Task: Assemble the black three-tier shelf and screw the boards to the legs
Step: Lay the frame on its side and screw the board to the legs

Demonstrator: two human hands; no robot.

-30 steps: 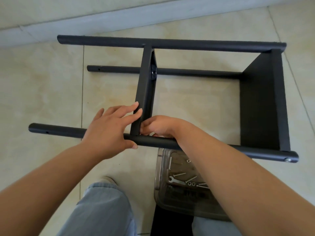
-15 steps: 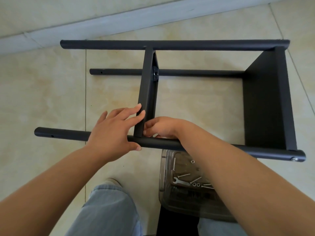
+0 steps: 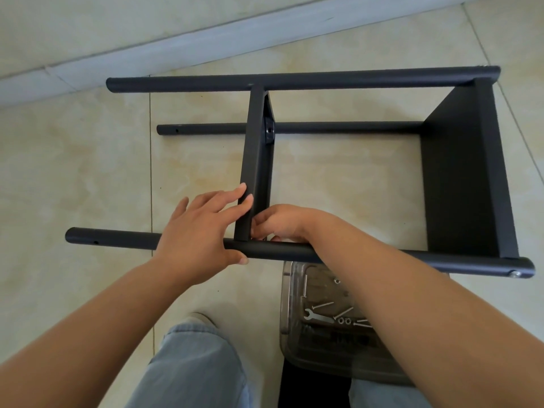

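Note:
The black shelf frame lies on its side on the tiled floor. Its near leg [image 3: 117, 240] runs left to right, with a far leg [image 3: 323, 81] and a lower leg [image 3: 338, 127] behind it. The middle board [image 3: 256, 148] stands between the legs, and an end board [image 3: 459, 172] closes the right side. My left hand [image 3: 200, 228] lies over the near leg, straight fingers pressed against the middle board. My right hand [image 3: 282, 222] is curled at the corner where that board meets the near leg. Whatever its fingertips hold is hidden.
A clear plastic tray [image 3: 290, 319] sits on the floor under my right forearm, holding a small wrench [image 3: 316, 316] and loose screws [image 3: 343, 313]. A bolt head [image 3: 515, 273] shows in the near leg's right end. My knee [image 3: 194, 363] is below, and the wall base [image 3: 206, 39] lies beyond.
Both hands stay at the same joint. My head has shifted a little, so the frame sits slightly lower and further right in view.

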